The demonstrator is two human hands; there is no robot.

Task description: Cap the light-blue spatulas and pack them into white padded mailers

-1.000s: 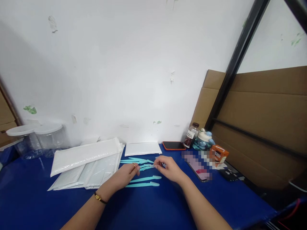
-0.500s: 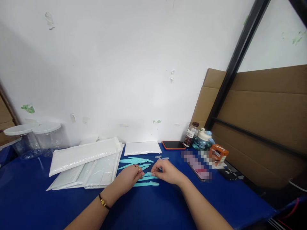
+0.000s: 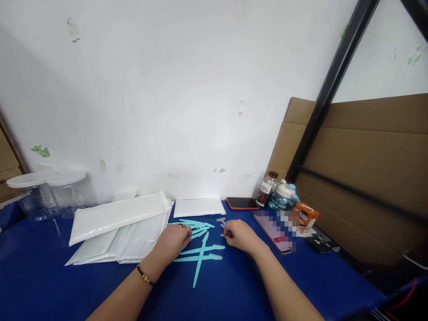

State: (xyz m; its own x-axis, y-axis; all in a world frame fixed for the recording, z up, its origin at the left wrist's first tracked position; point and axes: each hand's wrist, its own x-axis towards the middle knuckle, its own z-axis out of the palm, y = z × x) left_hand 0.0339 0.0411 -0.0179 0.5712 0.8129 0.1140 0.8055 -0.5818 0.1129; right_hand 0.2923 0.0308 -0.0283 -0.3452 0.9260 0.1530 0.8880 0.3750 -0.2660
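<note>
My left hand [image 3: 174, 240], with a ring and a bracelet, rests at the near left side of a loose pile of teal eyebrow razors [image 3: 197, 224]. Its fingers are curled together, and what they hold, if anything, is hidden. My right hand [image 3: 241, 236] pinches at a small translucent blade cap [image 3: 222, 235] on the blue table. More such caps [image 3: 221, 220] lie just behind its fingertips. Between and below my hands, one teal razor [image 3: 199, 263] lies slantwise across two others, the nearer razor [image 3: 200, 257] roughly parallel to the one behind it.
White padded mailers [image 3: 117, 218] are stacked at left, beside clear lidded jars [image 3: 68, 191]. A flat white packet [image 3: 199, 207] and an orange-edged phone [image 3: 242, 203] sit by the wall. Rightward are another phone [image 3: 272, 232], a brown-capped bottle [image 3: 267, 189], a water bottle [image 3: 283, 196] and an orange box [image 3: 305, 216].
One razor now lies slantwise over two others where my hands were together. My right hand has moved right to the caps; my left hand has moved left and back towards the pile.
</note>
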